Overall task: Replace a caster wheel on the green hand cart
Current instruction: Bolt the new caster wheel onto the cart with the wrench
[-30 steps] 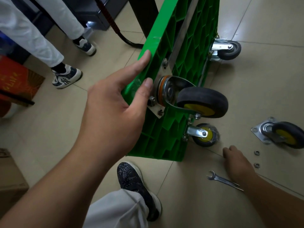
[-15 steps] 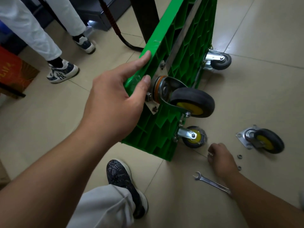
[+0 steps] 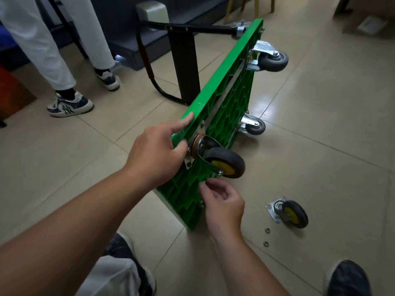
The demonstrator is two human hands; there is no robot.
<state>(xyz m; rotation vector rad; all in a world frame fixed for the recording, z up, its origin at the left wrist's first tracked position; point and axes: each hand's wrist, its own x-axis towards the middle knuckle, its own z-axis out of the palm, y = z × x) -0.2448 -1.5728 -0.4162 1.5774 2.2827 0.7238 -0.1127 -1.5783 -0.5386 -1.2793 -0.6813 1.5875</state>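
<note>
Hand cart of green ribbed plastic stands tipped on its long edge on the tiled floor, underside facing three o'clock. A black-tyred, yellow-hubbed steel caster sits at its near corner. The left hand grips the top edge, forefinger outstretched. At the caster's six o'clock, the right hand has its fingers pinching a small metal part. A matching loose caster lies at four o'clock.

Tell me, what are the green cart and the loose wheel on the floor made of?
The green ribbed cart deck looks like moulded plastic: even colour, honeycomb ribs, slight sheen. The loose yellow-hubbed caster wheel seems to have a matt black rubber tyre, a plastic-looking yellow hub, and a shiny silvery mounting plate, probably plated steel.
</note>
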